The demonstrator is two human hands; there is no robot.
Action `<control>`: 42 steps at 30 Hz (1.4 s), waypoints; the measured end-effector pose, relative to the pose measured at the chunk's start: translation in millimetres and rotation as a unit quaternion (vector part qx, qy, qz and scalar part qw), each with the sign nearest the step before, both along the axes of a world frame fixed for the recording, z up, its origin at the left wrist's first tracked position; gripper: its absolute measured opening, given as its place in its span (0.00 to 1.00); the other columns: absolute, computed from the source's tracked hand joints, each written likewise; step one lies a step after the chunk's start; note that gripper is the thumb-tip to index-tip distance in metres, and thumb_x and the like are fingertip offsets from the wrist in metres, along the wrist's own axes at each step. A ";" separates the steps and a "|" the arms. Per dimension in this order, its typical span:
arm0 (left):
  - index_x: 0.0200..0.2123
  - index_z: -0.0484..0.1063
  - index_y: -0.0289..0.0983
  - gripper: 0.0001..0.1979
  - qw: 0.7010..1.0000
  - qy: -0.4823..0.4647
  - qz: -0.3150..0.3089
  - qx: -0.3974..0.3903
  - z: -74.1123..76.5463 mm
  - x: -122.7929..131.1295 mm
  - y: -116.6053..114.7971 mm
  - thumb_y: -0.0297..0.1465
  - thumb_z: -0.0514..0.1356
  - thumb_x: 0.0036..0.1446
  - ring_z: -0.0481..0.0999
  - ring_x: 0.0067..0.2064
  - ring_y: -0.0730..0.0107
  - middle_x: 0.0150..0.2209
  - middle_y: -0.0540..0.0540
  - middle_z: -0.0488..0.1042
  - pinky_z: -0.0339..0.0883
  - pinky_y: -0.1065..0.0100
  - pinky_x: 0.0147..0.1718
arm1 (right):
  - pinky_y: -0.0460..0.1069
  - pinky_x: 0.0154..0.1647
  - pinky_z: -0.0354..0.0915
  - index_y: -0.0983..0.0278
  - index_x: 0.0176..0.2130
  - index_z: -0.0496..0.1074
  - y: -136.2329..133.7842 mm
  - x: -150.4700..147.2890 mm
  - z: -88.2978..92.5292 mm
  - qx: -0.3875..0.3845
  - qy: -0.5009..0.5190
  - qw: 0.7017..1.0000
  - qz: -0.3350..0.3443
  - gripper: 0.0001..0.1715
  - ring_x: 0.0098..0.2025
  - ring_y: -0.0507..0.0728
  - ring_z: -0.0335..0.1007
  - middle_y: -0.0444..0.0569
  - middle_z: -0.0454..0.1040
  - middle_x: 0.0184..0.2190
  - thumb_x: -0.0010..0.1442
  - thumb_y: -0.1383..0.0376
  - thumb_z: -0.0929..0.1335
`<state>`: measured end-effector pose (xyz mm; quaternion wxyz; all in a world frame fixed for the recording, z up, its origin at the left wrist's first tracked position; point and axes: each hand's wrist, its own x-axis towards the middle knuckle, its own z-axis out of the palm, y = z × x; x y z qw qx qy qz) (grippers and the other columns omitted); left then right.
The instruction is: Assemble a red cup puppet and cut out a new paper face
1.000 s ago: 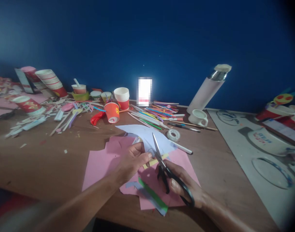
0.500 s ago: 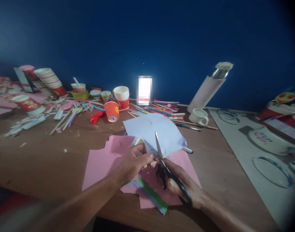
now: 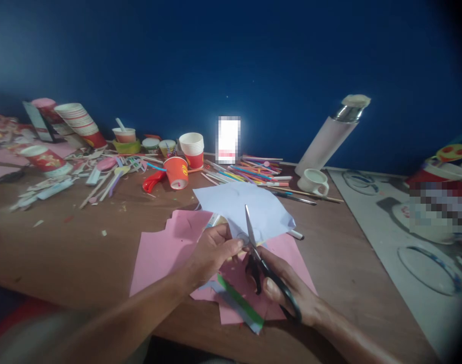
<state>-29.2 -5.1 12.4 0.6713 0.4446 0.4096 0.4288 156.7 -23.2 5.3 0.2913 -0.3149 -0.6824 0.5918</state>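
Note:
Between the thumb and fingers of my left hand [image 3: 214,250] the near edge of a pale blue sheet of paper [image 3: 249,205] is pinched. A small curved line is drawn on the sheet by my thumb. My right hand [image 3: 287,285] grips black-handled scissors [image 3: 252,230], their blades pointing away from me across the paper. Whether the blades are parted is hard to see. Below both hands lies pink paper [image 3: 155,258], with a green strip [image 3: 240,301] and bluish scraps on its near part. A white-barrelled marker [image 3: 296,234] pokes out from beneath the blue sheet.
Behind the paper lie several coloured pens [image 3: 253,172]. An orange paper cup [image 3: 176,173] and a red stapler-like object [image 3: 154,181] sit to the left, near stacked cups [image 3: 192,149]. A white mug [image 3: 313,182] and tall flask [image 3: 327,144] stand at the right.
Both hands keep nearly the same place and hold. The far edge of the blue sheet sits slightly lower, and the whole view has shifted a little.

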 end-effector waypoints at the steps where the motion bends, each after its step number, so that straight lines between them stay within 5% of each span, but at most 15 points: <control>1: 0.29 0.70 0.34 0.07 1.000 0.000 -0.001 0.001 0.0 -0.2 0.0 0.32 0.60 0.51 0.69 0.27 0.75 0.26 0.48 0.73 0.60 0.72 0.28 | 0.48 0.33 0.60 0.63 0.47 0.63 0.1 -0.1 -0.3 -0.004 0.004 1.000 0.001 0.28 0.33 0.56 0.57 0.47 0.62 0.31 0.57 0.46 0.60; 42: 0.31 0.67 0.33 0.07 0.997 0.042 -0.052 0.029 -8.4 -11.1 7.1 0.32 0.58 0.52 0.69 0.26 0.74 0.27 0.48 0.70 0.62 0.70 0.26 | 0.45 0.27 0.53 0.66 0.39 0.64 3.0 -1.3 -1.8 -0.066 0.056 0.996 0.008 0.25 0.28 0.51 0.54 0.44 0.60 0.28 0.54 0.47 0.65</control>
